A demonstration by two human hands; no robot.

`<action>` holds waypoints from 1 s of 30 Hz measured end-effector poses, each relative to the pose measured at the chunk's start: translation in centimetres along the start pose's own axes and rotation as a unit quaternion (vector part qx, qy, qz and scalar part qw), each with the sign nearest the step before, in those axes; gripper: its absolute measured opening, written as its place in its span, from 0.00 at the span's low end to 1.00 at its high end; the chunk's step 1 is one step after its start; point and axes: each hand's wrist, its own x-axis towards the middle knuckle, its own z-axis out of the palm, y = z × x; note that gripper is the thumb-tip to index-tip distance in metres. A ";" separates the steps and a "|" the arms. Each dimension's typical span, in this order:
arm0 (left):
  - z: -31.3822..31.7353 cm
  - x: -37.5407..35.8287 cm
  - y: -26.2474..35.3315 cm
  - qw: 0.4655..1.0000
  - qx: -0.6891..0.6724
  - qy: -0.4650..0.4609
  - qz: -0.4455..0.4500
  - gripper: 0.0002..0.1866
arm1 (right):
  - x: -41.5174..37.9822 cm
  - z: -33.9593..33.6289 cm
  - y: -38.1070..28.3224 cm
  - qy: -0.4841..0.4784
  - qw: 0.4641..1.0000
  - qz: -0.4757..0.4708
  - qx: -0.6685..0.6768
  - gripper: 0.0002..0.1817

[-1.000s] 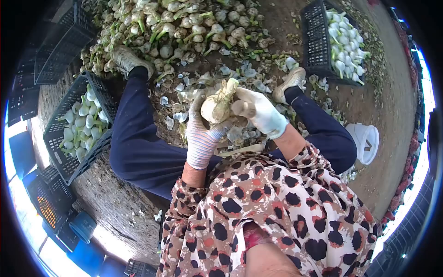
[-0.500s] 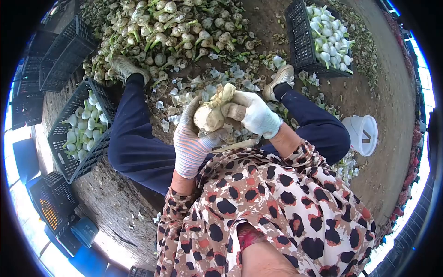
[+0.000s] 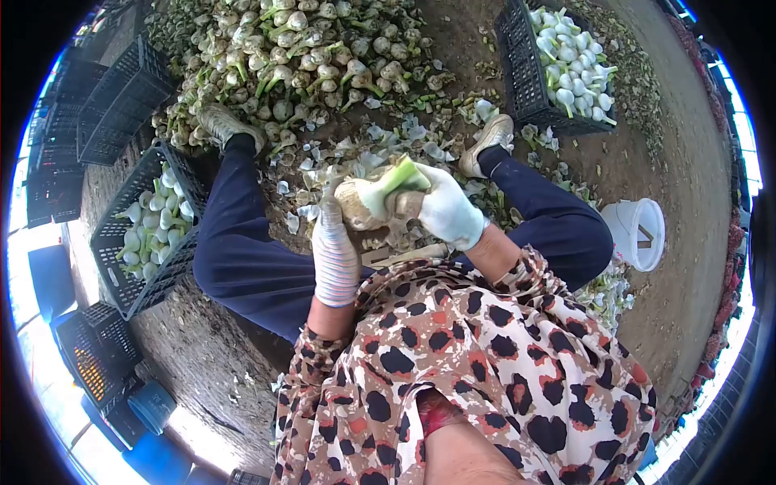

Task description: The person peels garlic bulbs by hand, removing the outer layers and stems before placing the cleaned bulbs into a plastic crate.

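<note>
A garlic bulb [image 3: 356,204] with dirty outer skin is held between my two gloved hands, above my lap. My left hand [image 3: 334,255], in a striped glove, is closed around the bulb's left side. The pale green stem [image 3: 402,175] points up and right. My right hand [image 3: 447,208], in a white glove with soiled fingers, is pinched at the base of that stem, where some skin is peeled back and a smooth pale layer shows. Under my wrists lies a pale stick-like handle [image 3: 420,252], partly hidden.
A large heap of unpeeled garlic [image 3: 299,56] lies ahead. Crates of cleaned garlic stand at left [image 3: 121,275] and front right [image 3: 517,69]. A white bucket [image 3: 638,234] sits by my right knee. Loose peelings [image 3: 412,133] cover the ground between my feet.
The skin round the stem has been pulled down, baring a green stem and smooth pale layer. My left hand has turned more edge-on, its fingers still round the bulb.
</note>
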 end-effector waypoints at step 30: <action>-0.8 -1.0 2.1 0.998 -0.033 -0.045 0.036 0.33 | 1.0 -2.9 -1.2 0.182 0.954 -0.058 -0.231 0.20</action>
